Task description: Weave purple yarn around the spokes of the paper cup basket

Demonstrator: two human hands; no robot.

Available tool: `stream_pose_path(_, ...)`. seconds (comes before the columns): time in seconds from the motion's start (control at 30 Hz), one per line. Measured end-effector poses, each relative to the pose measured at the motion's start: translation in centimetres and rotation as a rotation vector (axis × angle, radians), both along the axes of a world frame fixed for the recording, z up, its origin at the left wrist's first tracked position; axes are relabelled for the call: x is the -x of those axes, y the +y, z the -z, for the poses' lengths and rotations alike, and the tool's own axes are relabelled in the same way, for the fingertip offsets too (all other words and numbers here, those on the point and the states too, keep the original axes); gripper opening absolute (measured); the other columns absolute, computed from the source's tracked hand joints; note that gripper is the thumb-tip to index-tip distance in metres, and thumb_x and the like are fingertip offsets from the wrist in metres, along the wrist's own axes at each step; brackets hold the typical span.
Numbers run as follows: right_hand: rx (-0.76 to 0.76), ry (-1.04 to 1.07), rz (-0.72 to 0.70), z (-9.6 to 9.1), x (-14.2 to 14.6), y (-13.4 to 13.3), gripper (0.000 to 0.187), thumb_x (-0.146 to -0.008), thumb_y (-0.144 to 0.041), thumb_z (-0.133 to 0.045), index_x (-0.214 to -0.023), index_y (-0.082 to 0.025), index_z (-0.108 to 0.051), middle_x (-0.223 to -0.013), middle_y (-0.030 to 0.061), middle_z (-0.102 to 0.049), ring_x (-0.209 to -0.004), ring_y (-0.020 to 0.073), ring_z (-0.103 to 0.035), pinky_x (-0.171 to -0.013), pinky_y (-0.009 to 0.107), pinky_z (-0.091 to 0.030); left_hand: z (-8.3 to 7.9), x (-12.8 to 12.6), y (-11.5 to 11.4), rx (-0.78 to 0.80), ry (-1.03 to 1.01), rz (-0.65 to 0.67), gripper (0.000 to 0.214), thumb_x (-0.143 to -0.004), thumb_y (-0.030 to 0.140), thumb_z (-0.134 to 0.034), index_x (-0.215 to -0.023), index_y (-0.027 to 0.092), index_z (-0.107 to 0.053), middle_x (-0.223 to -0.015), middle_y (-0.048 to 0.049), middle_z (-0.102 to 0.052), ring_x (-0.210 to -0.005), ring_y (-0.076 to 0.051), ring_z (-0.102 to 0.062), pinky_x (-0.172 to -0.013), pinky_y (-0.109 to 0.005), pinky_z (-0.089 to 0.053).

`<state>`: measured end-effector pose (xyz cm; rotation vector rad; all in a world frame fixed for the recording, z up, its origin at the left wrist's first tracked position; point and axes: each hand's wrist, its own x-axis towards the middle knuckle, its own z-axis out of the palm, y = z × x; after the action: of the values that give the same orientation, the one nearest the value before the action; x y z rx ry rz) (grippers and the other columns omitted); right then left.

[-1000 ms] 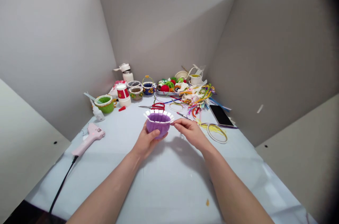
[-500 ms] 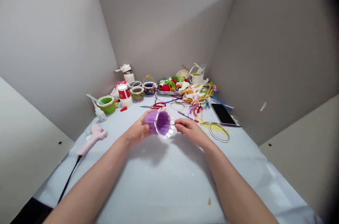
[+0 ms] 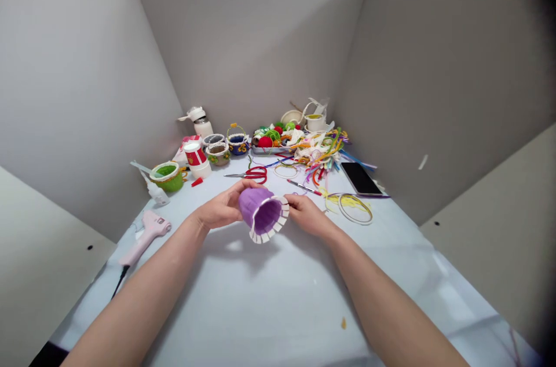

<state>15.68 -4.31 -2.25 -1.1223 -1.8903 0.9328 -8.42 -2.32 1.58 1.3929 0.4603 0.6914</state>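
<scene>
A purple cup (image 3: 254, 202) with a white rim cut into tabs is held tilted above the table, its mouth facing down and toward me. My left hand (image 3: 222, 205) is wrapped round its base end from the left. At the right side of the rim, my right hand (image 3: 304, 212) has its fingers pinched on one of the white tabs; the fingertips are partly hidden behind the rim. Just beyond the cup lie red-handled scissors (image 3: 256, 175) and a pen (image 3: 304, 187).
A pink glue gun (image 3: 145, 235) lies at the left, near a green cup (image 3: 168, 177) and a small glue bottle (image 3: 157, 193). Decorated cups, a tray of yarn balls (image 3: 266, 142) and colourful strips (image 3: 324, 150) line the back. To the right are a phone (image 3: 360, 179) and hoops (image 3: 355, 209).
The purple cup has turned so its mouth points lower and more toward me. My right hand has moved in closer to the rim. The view has shifted slightly.
</scene>
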Motion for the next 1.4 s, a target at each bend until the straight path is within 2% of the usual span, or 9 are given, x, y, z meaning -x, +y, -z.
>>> stream_pose_path(0.23, -0.053, -0.042, 0.036, 0.4, -0.1, 0.5, 0.020, -0.086, -0.026, -0.050, -0.082, -0.015, -0.065, -0.075, 0.0006, -0.064, -0.072, 0.0131, -0.054, -0.067, 0.023, -0.040, -5.0, -2.3, 0.0, -0.702, 0.589, 0.302, 0.062, -0.062, 0.005, -0.054, -0.120, 0.024, -0.054, -0.126, -0.0076, -0.053, -0.115, -0.026, -0.050, -0.098, -0.039, -0.042)
stream_pose_path(0.37, -0.083, -0.098, 0.035, 1.0, -0.2, 0.7, 0.018, -0.085, -0.018, -0.049, -0.082, -0.015, -0.066, -0.078, 0.0014, -0.066, -0.073, 0.0130, -0.056, -0.068, 0.023, -0.040, -4.4, -3.6, -1.1, -0.937, 0.767, 0.365, 0.067, -0.057, -0.001, -0.045, -0.117, 0.026, -0.057, -0.130, -0.0058, -0.052, -0.124, -0.026, -0.043, -0.102, -0.039, -0.037)
stream_pose_path(0.5, -0.110, -0.174, 0.004, 1.7, -0.3, 0.9, 0.018, -0.084, -0.013, -0.050, -0.083, -0.015, -0.068, -0.077, 0.0019, -0.067, -0.071, 0.0130, -0.056, -0.068, 0.023, -0.039, -2.1, -3.5, -1.9, -1.002, 0.749, 0.333, 0.065, -0.060, 0.005, -0.053, -0.121, 0.024, -0.054, -0.141, -0.0082, -0.042, -0.131, -0.028, -0.036, -0.110, -0.042, -0.030)
stream_pose_path(0.6, -0.129, -0.215, -0.017, 1.8, -0.3, 0.9, 0.020, -0.085, -0.012, -0.049, -0.085, -0.015, -0.069, -0.079, 0.0034, -0.069, -0.072, 0.0138, -0.057, -0.068, 0.024, -0.040, -1.9, -3.5, -2.3, -1.009, 0.722, 0.279, 0.059, -0.071, 0.022, -0.061, -0.129, 0.026, -0.050, -0.145, -0.0079, -0.039, -0.135, -0.030, -0.032, -0.113, -0.045, -0.023)
stream_pose_path(0.8, -0.164, -0.266, -0.023, 1.6, -0.4, 0.8, 0.018, -0.088, -0.017, -0.050, -0.089, -0.015, -0.068, -0.085, 0.0044, -0.070, -0.076, 0.0142, -0.060, -0.069, 0.023, -0.040, -1.5, -4.6, -3.8, -0.957, 0.855, -0.294, 0.056, -0.083, 0.049, -0.055, -0.131, 0.021, -0.050, -0.128, -0.0142, -0.050, -0.120, -0.031, -0.045, -0.102, -0.046, -0.037)
stream_pose_path(0.87, -0.168, -0.282, -0.020, 1.5, -0.4, 0.8, 0.017, -0.088, -0.017, -0.051, -0.087, -0.016, -0.068, -0.085, 0.0038, -0.070, -0.075, 0.0136, -0.060, -0.068, 0.023, -0.040, -0.5, -5.0, -4.4, -0.952, 0.946, -0.372, 0.048, -0.085, 0.049, -0.052, -0.122, 0.019, -0.057, -0.115, -0.0136, -0.054, -0.110, -0.029, -0.050, -0.095, -0.045, -0.042)
stream_pose_path(1.0, -0.164, -0.328, -0.017, 1.3, -0.7, 0.8, 0.016, -0.087, -0.016, -0.053, -0.087, -0.017, -0.069, -0.082, 0.0029, -0.071, -0.073, 0.0127, -0.059, -0.066, 0.021, -0.039, 0.5, -4.8, -4.7, -0.986, 0.978, -0.306, 0.041, -0.090, 0.042, -0.047, -0.121, 0.018, -0.058, -0.114, -0.0130, -0.056, -0.106, -0.025, -0.052, -0.094, -0.041, -0.044)
stream_pose_path(1.17, -0.145, -0.393, -0.026, 1.1, -1.4, 0.8, 0.017, -0.087, -0.017, -0.054, -0.091, -0.019, -0.070, -0.086, 0.0036, -0.072, -0.078, 0.0148, -0.062, -0.069, 0.023, -0.040, -0.9, -3.2, -3.2, -1.076, 0.919, -0.041, 0.038, -0.091, 0.028, -0.048, -0.129, 0.025, -0.052, -0.129, -0.0091, -0.055, -0.121, -0.024, -0.046, -0.103, -0.043, -0.039)
stream_pose_path(1.4, -0.109, -0.484, -0.060, 0.5, -2.1, 0.4, 0.018, -0.086, -0.019, -0.055, -0.090, -0.019, -0.073, -0.089, 0.0048, -0.074, -0.082, 0.0166, -0.064, -0.073, 0.023, -0.041, -1.2, -2.5, -3.2, -0.930, 0.909, 0.048, 0.044, -0.090, 0.012, -0.038, -0.130, 0.026, -0.052, -0.144, -0.0036, -0.044, -0.137, -0.022, -0.033, -0.111, -0.043, -0.033)
